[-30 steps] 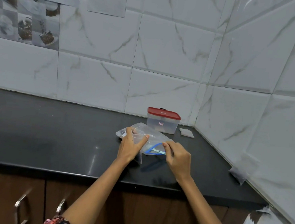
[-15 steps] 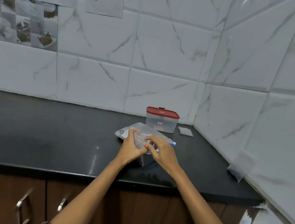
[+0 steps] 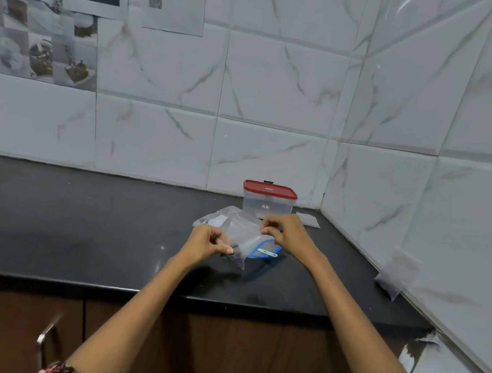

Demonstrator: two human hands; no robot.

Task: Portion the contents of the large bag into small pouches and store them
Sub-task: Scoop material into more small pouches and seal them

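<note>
— What's she got hold of?
— A small clear pouch, pinched at both sides. The left hand grips its near edge between thumb and curled fingers; the right hand nips the far edge the same way.
— And the large bag?
— Flat on the black worktop right under the pouch, its blue zip edge poking out at five o'clock.
— Anything else?
— A red-lidded box at twelve o'clock from the hands, a flat pouch beside it, and another pouch leaning on the wall at three o'clock.
</note>
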